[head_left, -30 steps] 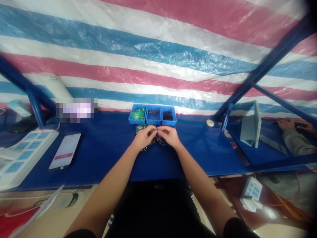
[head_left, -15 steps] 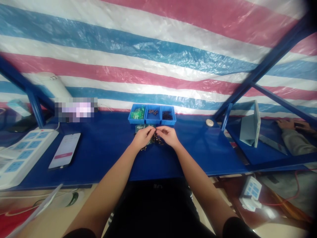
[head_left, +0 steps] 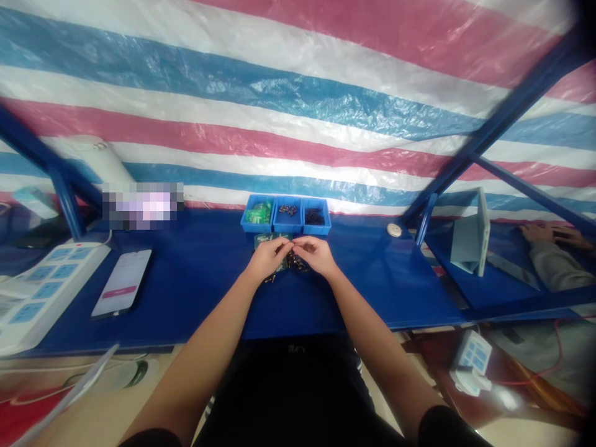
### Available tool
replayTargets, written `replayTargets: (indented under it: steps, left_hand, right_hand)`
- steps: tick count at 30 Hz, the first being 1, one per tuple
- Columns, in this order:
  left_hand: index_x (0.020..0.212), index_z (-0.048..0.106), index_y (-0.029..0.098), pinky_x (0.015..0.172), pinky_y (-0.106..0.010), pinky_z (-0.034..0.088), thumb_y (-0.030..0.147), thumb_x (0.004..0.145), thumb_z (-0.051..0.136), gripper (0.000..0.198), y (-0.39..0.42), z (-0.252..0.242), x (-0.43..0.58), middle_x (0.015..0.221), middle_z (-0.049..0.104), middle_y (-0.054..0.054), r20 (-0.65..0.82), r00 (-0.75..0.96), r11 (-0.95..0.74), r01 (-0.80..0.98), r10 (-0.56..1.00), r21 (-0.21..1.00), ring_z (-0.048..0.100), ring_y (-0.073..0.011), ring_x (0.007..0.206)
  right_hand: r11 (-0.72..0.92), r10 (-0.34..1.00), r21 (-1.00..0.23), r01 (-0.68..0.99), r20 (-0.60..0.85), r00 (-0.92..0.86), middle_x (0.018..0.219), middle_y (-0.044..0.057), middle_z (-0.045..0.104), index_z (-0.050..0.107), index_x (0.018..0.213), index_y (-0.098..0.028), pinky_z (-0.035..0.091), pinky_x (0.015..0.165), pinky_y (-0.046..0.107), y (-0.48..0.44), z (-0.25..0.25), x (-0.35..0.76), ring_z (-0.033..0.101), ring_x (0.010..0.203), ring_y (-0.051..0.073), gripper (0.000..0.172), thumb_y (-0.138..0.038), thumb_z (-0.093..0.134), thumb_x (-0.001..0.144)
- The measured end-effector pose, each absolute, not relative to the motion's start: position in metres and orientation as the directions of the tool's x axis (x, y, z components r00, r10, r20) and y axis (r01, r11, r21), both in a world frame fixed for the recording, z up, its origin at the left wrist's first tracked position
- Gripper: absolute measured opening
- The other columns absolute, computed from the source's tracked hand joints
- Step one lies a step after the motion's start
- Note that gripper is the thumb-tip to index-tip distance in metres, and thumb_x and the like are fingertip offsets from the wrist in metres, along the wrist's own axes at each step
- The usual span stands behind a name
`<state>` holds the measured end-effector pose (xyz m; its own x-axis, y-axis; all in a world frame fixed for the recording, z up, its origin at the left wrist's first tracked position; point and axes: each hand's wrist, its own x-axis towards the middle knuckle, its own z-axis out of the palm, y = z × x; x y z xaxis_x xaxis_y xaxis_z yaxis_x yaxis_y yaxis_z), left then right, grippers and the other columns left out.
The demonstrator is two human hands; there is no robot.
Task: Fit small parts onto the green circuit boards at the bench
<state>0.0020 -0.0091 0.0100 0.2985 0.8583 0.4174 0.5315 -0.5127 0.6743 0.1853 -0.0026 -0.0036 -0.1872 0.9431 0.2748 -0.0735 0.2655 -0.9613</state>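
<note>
My left hand (head_left: 269, 256) and my right hand (head_left: 315, 253) meet fingertip to fingertip over the blue table. Both are closed in a pinch, and whatever sits between the fingers is too small to make out. Under and between them lies a heap of small brass-and-dark parts (head_left: 298, 264), with a few stray pieces beside my left hand. A dark green printed packet or sheet (head_left: 263, 238) lies partly hidden behind my left hand. Just beyond stand three joined blue bins: one with green bagged items (head_left: 259, 213), one with small brass-coloured parts (head_left: 289, 210), one with dark pieces (head_left: 315, 216).
To the left are a phone (head_left: 121, 282) and a large white power strip (head_left: 51, 285). A round whitish object (head_left: 393, 230) lies at the right, near a blue frame post. Beyond it stand a tablet (head_left: 472, 239) and another person's hands (head_left: 540, 234). Striped sheeting (head_left: 298, 124) hangs behind.
My fingertips have shifted very slightly where they meet. The bins, the heap and the other things have stayed in place.
</note>
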Motion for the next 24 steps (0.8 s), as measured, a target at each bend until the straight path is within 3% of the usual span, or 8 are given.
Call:
replayTargets:
  steps: [7, 12, 24]
  left_hand:
    - [0.104, 0.067, 0.022, 0.061, -0.023, 0.046, 0.04, 0.092, 0.058, 0.025, -0.0116, 0.0106, 0.0024, 0.071, 0.065, 0.002, 0.459, 0.246, -0.519, 0.488, 0.854, 0.702, 0.058, -0.0118, 0.06]
    - [0.094, 0.07, 0.02, 0.06, -0.023, 0.046, 0.038, 0.091, 0.06, 0.02, -0.0107, 0.0096, 0.0019, 0.075, 0.068, 0.0, 0.508, 0.248, -0.56, 0.473, 0.825, 0.68, 0.057, -0.0109, 0.059]
    - [0.094, 0.06, 0.021, 0.064, -0.025, 0.045, 0.04, 0.098, 0.046, 0.024, -0.0097, 0.0084, 0.0028, 0.073, 0.063, 0.002, 0.378, 0.292, -0.477, 0.522, 0.879, 0.707, 0.059, -0.0127, 0.064]
  right_hand:
    - [0.229, 0.957, -0.971, -0.063, 0.236, -0.17, 0.085, 0.006, 0.075, 0.075, 0.096, -0.018, 0.057, 0.075, 0.034, -0.0017, -0.0013, 0.1871, 0.069, 0.072, 0.017, 0.033, -0.042, 0.077, 0.073]
    - [0.196, 0.962, -0.978, -0.072, 0.205, -0.18, 0.081, 0.005, 0.075, 0.076, 0.094, -0.019, 0.057, 0.071, 0.035, -0.0019, 0.0019, 0.1892, 0.069, 0.07, 0.018, 0.032, -0.041, 0.078, 0.072]
    - [0.251, 0.947, -0.966, -0.055, 0.257, -0.195, 0.09, 0.006, 0.075, 0.075, 0.095, -0.02, 0.057, 0.078, 0.035, -0.0031, -0.0024, 0.1851, 0.07, 0.078, 0.019, 0.034, -0.042, 0.079, 0.07]
